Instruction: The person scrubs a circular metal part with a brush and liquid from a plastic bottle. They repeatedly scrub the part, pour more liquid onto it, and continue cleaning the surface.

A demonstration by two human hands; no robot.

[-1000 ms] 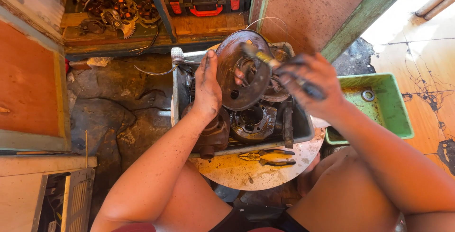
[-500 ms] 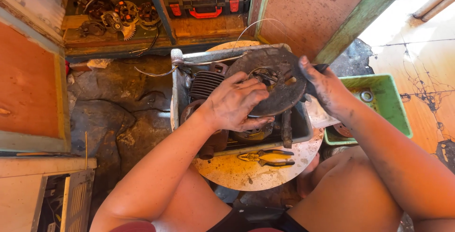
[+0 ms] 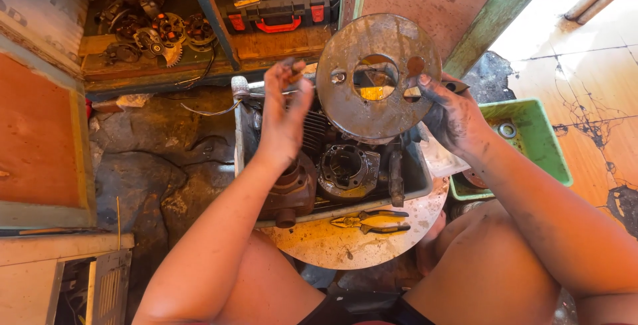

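Between your right-hand fingers [image 3: 425, 87] sits the rim of the round metal plate [image 3: 377, 76], pinched at its right edge and held upright above the grey tray [image 3: 419, 177]. Keep that pinch firm; greasy metal likely slips. Your left hand [image 3: 282, 122] is loosely curled just left of the plate, fingertips closed on something small I cannot make out. Below lie the engine cylinder [image 3: 347, 169], pliers [image 3: 369, 220] on the round bench [image 3: 345, 242], and the green tub [image 3: 538, 145] beyond.

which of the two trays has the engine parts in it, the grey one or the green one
The grey tray, on the round stand under the held disc, holds the cylinder parts; the green tray to its right holds only a small ring.
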